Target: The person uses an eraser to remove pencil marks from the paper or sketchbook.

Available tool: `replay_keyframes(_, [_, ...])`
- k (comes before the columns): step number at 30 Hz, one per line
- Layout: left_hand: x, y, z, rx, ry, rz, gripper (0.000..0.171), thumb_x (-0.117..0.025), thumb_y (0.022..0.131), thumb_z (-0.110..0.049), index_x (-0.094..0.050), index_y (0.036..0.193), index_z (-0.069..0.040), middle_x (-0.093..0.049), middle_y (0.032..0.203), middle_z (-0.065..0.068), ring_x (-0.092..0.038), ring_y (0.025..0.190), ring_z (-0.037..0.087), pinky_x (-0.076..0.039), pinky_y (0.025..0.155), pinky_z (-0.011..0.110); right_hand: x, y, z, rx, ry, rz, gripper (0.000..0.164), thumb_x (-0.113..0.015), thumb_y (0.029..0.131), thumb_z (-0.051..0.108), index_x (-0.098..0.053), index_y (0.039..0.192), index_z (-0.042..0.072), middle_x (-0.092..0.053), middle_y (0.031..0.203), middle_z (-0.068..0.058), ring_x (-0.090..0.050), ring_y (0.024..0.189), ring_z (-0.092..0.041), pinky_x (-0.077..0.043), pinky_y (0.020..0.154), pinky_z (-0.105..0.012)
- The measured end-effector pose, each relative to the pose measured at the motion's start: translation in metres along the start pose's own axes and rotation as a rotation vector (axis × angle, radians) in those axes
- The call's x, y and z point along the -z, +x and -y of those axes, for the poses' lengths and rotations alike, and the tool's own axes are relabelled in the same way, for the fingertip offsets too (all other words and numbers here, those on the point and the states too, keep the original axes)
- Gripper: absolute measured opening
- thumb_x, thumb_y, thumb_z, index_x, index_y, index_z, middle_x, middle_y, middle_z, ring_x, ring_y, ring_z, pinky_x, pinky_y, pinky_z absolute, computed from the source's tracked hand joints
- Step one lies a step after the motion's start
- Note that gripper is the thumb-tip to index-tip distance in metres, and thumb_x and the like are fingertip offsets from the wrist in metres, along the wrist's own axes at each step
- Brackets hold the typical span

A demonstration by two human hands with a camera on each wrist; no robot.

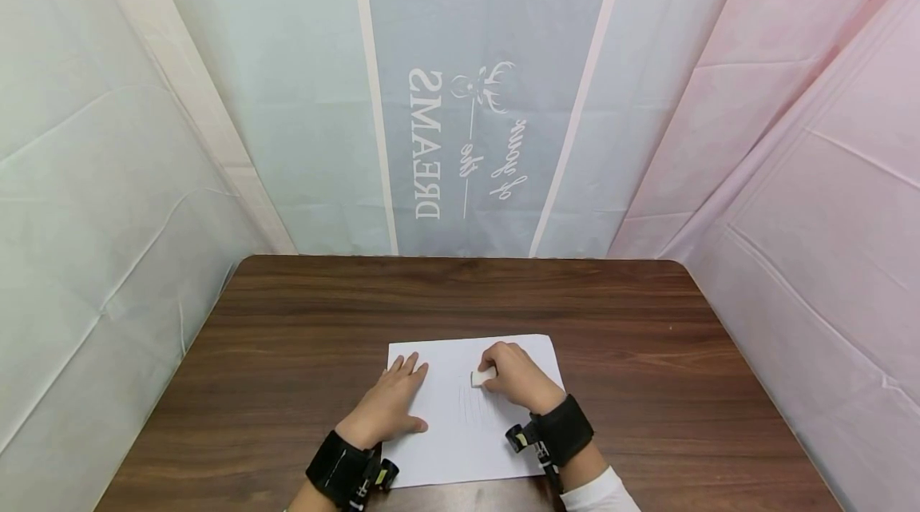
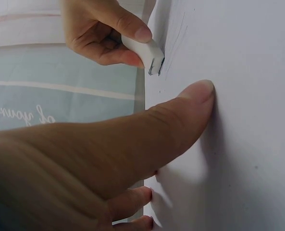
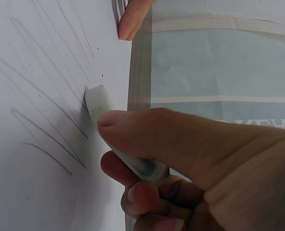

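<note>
A white sheet of paper (image 1: 446, 448) lies on the table with thin grey zigzag pencil lines (image 3: 41, 103) on it. Between thumb and curled fingers, my right hand (image 1: 522, 378) grips a white eraser (image 3: 100, 102). One end of the eraser meets the paper at the pencil lines, and its edge looks dark in the left wrist view. On the left part of the sheet rests my left hand (image 1: 388, 410), its fingers spread and fairly straight, the thumb (image 2: 180, 113) lying toward the middle of the paper.
The dark wooden table (image 1: 302, 320) extends around the sheet. Behind it hangs a blue-green curtain (image 1: 323, 97) with white lettering. Pale cloth also hangs on both sides. Each wrist wears a black strap (image 1: 564, 428) with a small camera. Tiny dark crumbs dot the paper.
</note>
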State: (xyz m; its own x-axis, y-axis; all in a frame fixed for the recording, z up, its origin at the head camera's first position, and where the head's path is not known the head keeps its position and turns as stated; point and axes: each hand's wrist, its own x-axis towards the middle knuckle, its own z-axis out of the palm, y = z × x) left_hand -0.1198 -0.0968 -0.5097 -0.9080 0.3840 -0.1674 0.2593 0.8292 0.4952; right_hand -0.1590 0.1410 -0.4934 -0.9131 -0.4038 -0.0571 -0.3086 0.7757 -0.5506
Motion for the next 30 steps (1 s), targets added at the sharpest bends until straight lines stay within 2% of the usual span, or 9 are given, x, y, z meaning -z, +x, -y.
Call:
replay_keyframes(14, [0.0026, -0.0002, -0.0027, 0.018, 0.000, 0.014, 0.089, -0.092, 0.071, -0.024, -0.051, 0.144, 0.005, -0.037, 0.159, 0.029, -0.032, 0.149, 0.050, -0.032, 0.118, 0.066, 0.0015, -0.0014, 0.0002, 0.003, 0.015, 0.017, 0.015, -0.080, 0.076, -0.006, -0.075, 0.088, 0.001, -0.073, 0.090, -0.009, -0.061, 0.079, -0.015, -0.054, 0.067, -0.030])
replay_keyframes(30, [0.0014, -0.0003, -0.0005, 0.003, -0.014, 0.016, 0.089, -0.091, 0.072, -0.024, -0.050, 0.145, 0.005, -0.035, 0.160, 0.029, -0.030, 0.149, 0.051, -0.031, 0.118, 0.067, 0.0024, -0.0008, -0.0010, 0.015, 0.006, 0.013, 0.016, -0.080, 0.075, -0.007, -0.074, 0.088, 0.000, -0.072, 0.092, -0.010, -0.062, 0.081, -0.015, -0.055, 0.068, -0.032])
